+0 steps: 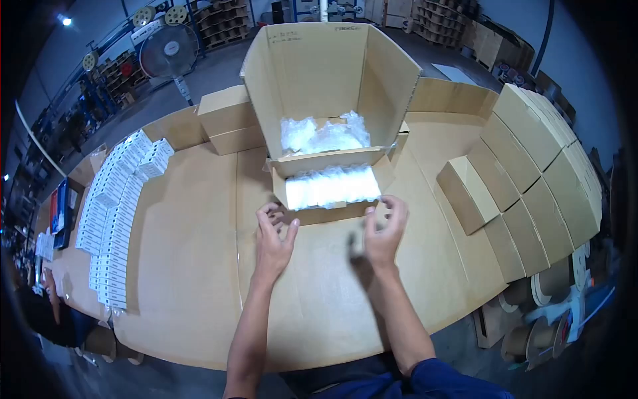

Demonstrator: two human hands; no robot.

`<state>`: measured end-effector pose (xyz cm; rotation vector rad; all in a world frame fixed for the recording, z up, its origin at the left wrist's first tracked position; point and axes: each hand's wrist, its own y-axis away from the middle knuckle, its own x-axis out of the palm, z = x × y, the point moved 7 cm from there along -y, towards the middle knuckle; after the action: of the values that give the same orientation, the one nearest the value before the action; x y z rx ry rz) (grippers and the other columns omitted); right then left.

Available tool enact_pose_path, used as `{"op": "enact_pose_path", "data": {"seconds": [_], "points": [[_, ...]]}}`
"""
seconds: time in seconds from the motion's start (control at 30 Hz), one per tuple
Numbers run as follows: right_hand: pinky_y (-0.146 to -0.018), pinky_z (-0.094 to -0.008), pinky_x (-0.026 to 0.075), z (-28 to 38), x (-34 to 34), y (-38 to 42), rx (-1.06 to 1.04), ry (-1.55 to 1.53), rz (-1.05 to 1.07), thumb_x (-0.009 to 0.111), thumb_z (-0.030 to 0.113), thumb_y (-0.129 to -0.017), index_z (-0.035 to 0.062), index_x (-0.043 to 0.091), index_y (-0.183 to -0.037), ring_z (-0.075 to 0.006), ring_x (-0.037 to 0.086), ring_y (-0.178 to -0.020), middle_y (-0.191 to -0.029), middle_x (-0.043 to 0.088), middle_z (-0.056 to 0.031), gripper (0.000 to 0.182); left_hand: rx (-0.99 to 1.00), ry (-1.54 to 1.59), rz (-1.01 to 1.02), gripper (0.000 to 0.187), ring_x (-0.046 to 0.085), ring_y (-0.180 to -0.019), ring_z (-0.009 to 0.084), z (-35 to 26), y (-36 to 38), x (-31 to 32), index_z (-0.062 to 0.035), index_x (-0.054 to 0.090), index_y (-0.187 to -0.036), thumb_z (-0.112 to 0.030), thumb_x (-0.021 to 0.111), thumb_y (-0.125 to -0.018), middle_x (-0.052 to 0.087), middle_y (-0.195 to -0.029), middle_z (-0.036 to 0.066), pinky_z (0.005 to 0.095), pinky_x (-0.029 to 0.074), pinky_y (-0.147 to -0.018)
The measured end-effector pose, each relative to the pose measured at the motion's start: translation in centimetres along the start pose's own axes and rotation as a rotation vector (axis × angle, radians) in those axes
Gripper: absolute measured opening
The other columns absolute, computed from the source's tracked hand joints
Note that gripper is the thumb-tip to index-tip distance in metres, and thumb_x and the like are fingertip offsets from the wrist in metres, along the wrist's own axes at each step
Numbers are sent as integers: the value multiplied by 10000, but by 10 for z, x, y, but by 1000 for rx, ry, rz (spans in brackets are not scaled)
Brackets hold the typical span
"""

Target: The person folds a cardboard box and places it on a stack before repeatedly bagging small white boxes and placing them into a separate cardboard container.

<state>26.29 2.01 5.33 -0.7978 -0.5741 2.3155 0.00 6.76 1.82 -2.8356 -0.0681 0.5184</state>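
hands (274, 246), two, empty and half-curled, flanking one small open carton (312, 217), one large box (319, 73) behind

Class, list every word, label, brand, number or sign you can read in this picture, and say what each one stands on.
No text can be read with certainty.
Tall open carton: two dark markings near the top edge of its inner back wall, too small and blurred to read.
Small white boxes: rows of dark print, too small to read.
Stacked brown cartons: no lettering can be made out.
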Motion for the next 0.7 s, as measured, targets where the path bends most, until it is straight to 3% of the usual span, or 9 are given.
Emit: {"op": "enact_pose_path", "data": {"seconds": [0.07,0.17,0.2,0.3,0.33,0.43,0.5,0.57,0.7], "points": [[-1041,-429,456,-37,-7,-2,248,-87,-44,752,207,-919,-17,554,-1219,-308,562,-1221,-1199,625,-163,424,-31,46,-47,540,614,-1211,358,12,-4,-4,13,388,-1373,-253,680,-1004,564,-1322,268,459,523,-1019],[-882,-426,526,-90,-1,-32,251,-215,78,757,209,-923,-26,544,-1219,-311,637,-1083,-1215,612,-199,434,-111,161,-76,491,634,-1163,366,5,-20,25,17,395,-1351,-242,650,-1020,588,-1257,267,447,520,-1017],[-798,-425,547,-81,0,-41,250,-292,112,752,257,-938,-45,551,-1192,-292,681,-942,-1076,652,-221,443,-106,84,-131,421,646,-1134,352,3,-23,28,23,428,-1317,-254,596,-1047,608,-1227,261,432,516,-989],[-835,-464,550,-90,22,-59,402,-235,376,649,304,-1003,-73,586,-1143,-378,710,-893,-945,688,-261,407,-216,-82,-130,402,640,-1102,378,10,-37,27,32,453,-1298,-289,539,-1071,621,-1206,259,452,497,-955],[-847,-485,543,-90,25,-65,331,-193,367,606,297,-1018,-80,597,-1115,-413,702,-901,-922,686,-281,389,-141,-229,-252,374,621,-1065,430,5,-36,25,45,501,-1257,-284,501,-1079,630,-1167,269,485,471,-929],[-878,-544,513,-83,31,-84,158,-67,403,492,255,-1050,-96,624,-1044,-508,668,-926,-903,677,-337,376,64,-244,-320,350,597,-1052,477,9,-35,27,51,534,-1218,-265,489,-1077,633,-1120,283,505,461,-927],[-892,-580,486,-72,23,-85,112,35,524,439,201,-1051,-101,634,-1015,-557,631,-947,-958,667,-366,361,-91,-325,-205,346,608,-1092,472,18,-23,26,58,548,-1230,-240,504,-1060,628,-1189,290,504,465,-954],[-881,-582,482,-64,8,-77,51,-15,485,447,151,-1034,-98,630,-1001,-551,633,-939,-945,660,-368,311,-276,-357,-86,351,617,-1118,462,1,-9,21,58,527,-1273,-204,543,-1040,613,-1247,291,506,466,-979],[-844,-565,491,-60,-29,-53,64,-61,519,455,144,-1027,-100,625,-978,-543,635,-911,-915,651,-363,301,-167,-49,-94,411,648,-1152,375,-31,29,15,53,478,-1329,-117,623,-984,650,-1211,254,456,503,-990]]}}
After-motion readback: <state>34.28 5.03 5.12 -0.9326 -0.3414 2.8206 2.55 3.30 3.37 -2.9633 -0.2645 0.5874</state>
